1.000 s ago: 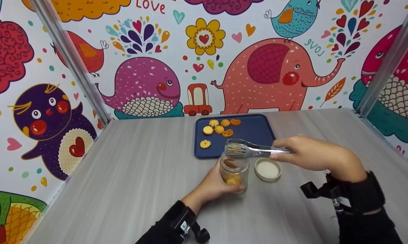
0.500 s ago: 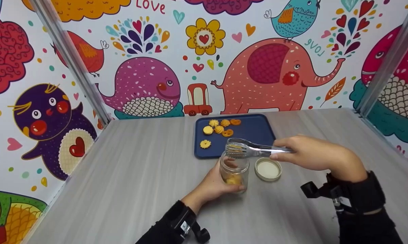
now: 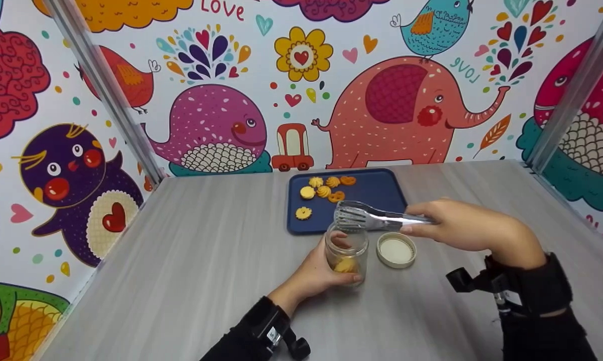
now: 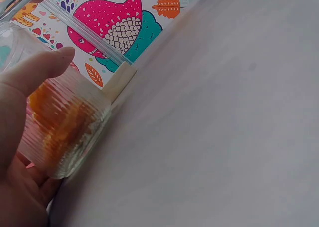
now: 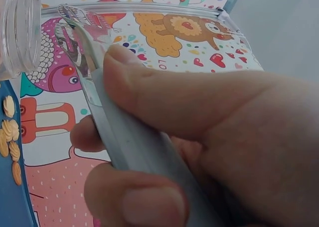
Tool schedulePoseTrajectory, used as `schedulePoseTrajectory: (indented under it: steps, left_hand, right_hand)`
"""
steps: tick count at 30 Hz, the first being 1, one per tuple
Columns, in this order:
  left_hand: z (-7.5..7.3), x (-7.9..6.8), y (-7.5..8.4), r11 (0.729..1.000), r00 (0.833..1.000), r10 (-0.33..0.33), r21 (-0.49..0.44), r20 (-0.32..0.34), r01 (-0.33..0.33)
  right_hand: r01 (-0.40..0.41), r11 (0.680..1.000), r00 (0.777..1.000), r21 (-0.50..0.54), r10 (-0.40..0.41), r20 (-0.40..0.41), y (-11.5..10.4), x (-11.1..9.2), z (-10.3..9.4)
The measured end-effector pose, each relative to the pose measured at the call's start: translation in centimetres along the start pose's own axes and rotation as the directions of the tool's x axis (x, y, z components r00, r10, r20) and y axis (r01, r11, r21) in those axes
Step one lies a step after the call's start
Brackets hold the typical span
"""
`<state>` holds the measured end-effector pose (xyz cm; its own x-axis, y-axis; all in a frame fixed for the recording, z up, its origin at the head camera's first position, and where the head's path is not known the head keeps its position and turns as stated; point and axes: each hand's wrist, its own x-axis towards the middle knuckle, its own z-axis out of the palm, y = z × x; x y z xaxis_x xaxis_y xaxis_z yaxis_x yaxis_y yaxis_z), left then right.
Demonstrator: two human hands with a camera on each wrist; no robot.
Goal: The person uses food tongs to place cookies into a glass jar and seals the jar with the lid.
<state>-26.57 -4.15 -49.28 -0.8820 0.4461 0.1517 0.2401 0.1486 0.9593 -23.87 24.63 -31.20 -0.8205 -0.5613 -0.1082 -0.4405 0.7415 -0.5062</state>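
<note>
My left hand [image 3: 314,273] holds a clear glass jar [image 3: 360,253] around its lower side, the thumb across the front. Yellow-orange cookies [image 4: 62,125] lie inside at the bottom, seen through the ribbed glass in the left wrist view. My right hand [image 3: 459,225] grips metal food tongs [image 3: 389,220] by the handles, thumb on one side and fingers on the other. Their slotted heads [image 5: 82,38] are just above the jar's open mouth, with nothing showing between them. The jar's rim [image 5: 22,33] appears left of the tongs in the right wrist view.
Behind the jar lies a blue tray [image 3: 376,193] with several piped cookies [image 3: 324,191] and pretzel-shaped ones [image 3: 336,196] on its left half. A round pale lid [image 3: 396,250] sits right of the jar on the grey table [image 3: 206,260]. Patterned walls [image 3: 301,100] enclose the table.
The cookie between the tongs has dropped, and more yellow shows in the jar. The tongs have risen slightly and opened a little. My left hand and the jar have stayed in place.
</note>
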Motion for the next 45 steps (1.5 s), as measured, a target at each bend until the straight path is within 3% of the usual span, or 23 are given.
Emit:
schedulePoseTrajectory:
  steps: [5,11,22,38,45]
  left_hand:
    - [0.0,-0.1,0.1,1.000,1.000,0.006,-0.003,-0.001,-0.006]
    - [-0.1,0.0,0.1,1.000,1.000,0.003,-0.011,-0.003,-0.003]
    - [-0.2,0.2,-0.1,1.000,1.000,-0.009,0.012,-0.011,0.010]
    - [0.1,0.1,-0.3,1.000,1.000,-0.001,-0.002,-0.014,0.001]
    - [0.0,0.1,-0.3,1.000,1.000,0.000,0.000,-0.008,0.000]
  right_hand:
    - [0.002,1.000,0.998,0.011,-0.002,-0.063,0.6,0.0,-0.3]
    - [-0.049,0.999,0.990,0.002,0.049,-0.133,1.2,0.3,-0.3]
    - [-0.099,0.994,0.984,-0.047,0.091,-0.153,3.5,2.5,0.5]
    - [-0.048,0.999,0.996,0.027,0.050,-0.081,6.5,10.0,3.0]
    - [-0.062,0.995,0.998,-0.075,0.061,-0.019,6.5,14.1,4.8]
